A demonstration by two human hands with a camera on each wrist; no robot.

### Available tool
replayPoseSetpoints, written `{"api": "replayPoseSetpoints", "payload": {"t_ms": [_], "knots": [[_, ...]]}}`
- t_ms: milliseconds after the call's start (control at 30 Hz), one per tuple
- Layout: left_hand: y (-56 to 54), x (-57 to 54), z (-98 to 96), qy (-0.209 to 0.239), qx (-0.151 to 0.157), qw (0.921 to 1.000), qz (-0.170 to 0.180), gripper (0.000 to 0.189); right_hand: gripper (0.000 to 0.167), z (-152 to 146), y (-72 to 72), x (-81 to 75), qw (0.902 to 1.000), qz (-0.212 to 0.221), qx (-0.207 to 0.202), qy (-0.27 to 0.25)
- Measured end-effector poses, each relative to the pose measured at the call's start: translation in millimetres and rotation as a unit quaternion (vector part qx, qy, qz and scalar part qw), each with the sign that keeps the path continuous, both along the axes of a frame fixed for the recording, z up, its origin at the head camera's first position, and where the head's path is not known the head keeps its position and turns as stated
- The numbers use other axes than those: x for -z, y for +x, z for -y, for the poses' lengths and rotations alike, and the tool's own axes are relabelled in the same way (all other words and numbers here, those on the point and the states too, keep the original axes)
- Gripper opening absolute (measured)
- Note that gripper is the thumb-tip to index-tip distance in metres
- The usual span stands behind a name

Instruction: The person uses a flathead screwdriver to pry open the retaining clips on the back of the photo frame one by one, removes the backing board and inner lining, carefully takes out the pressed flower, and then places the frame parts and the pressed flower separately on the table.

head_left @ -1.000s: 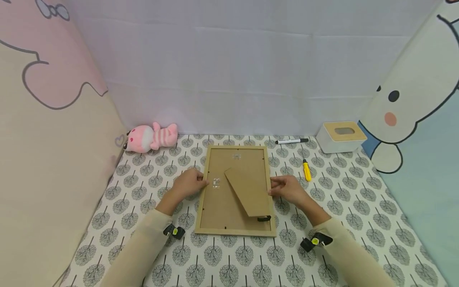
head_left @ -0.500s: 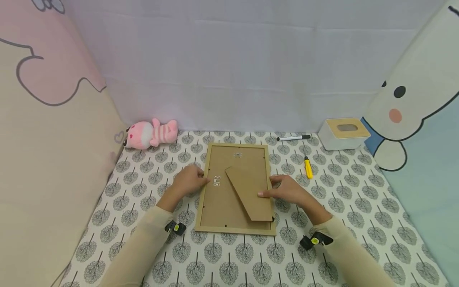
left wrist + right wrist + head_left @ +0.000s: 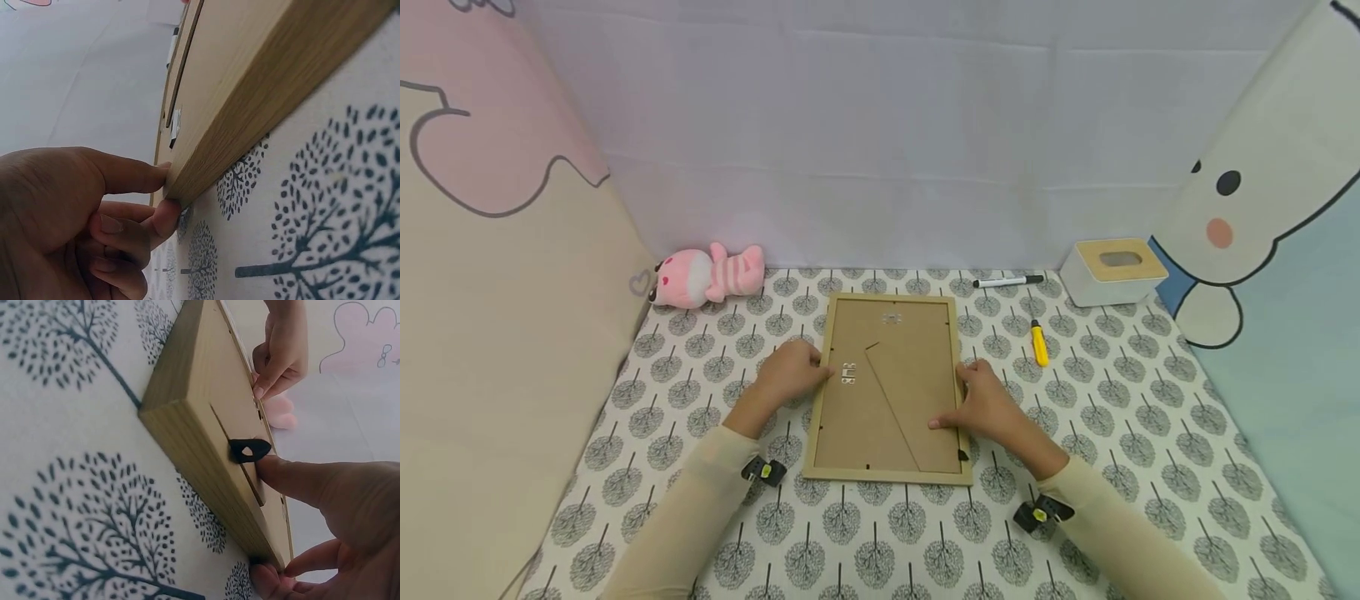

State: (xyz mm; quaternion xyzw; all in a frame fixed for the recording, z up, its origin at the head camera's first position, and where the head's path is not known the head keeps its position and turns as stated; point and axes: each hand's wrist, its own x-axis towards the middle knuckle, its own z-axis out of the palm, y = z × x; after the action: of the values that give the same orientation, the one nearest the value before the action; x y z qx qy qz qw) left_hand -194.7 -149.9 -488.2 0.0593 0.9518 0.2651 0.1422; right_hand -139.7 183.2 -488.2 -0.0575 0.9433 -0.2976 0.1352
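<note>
A picture frame [image 3: 853, 433] of light wood lies face down in the middle of the table, its brown backboard up. My left hand [image 3: 790, 372] pinches the frame's left edge between thumb and fingers, as the left wrist view shows close up. On the backboard the easel stand [image 3: 910, 375] lies flat. My right hand [image 3: 988, 410] holds the right edge, its thumb pressing on the stand and its fingers at the frame's outer side. By the thumb, a black ribbon loop [image 3: 250, 450] sticks up beside the stand. A metal hanger [image 3: 848, 373] sits near the left hand.
A pink plush toy [image 3: 707, 277] lies at the back left. Towards the back right are a marker [image 3: 1007, 282], a yellow-handled screwdriver [image 3: 1039, 345] and a white tissue box [image 3: 1112, 272] with a wooden lid. Curtains stand along the back and sides.
The easel stand has gone from raised to flat against the backboard. My right thumb has moved from the frame's edge inward onto the stand. The left hand keeps its hold.
</note>
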Motion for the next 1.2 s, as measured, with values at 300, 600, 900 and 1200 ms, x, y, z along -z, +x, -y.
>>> {"api": "replayPoseSetpoints", "payload": {"t_ms": [300,600,900,1200], "knots": [[-2.5,1.5,-2.6,-0.011,0.004,0.9999,-0.001,0.058,0.113,0,-3.3,0.6,0.9998,-0.010,-0.006,0.016],[-1.5,-1.0,1.2,-0.019,0.025,0.9994,0.017,0.060,0.113,-3,-1.3,-1.2,0.9997,-0.006,-0.017,0.017],[-4.4,-12.9,-2.6,-0.083,0.037,0.9957,0.016,0.059,0.086,-25,-10.0,-8.1,0.9983,-0.011,-0.054,-0.019],[-25.3,-6.9,9.5,-0.020,0.024,0.9991,0.027,0.078,0.055,-97,-54.5,-12.8,0.9940,-0.078,0.065,0.040]]}}
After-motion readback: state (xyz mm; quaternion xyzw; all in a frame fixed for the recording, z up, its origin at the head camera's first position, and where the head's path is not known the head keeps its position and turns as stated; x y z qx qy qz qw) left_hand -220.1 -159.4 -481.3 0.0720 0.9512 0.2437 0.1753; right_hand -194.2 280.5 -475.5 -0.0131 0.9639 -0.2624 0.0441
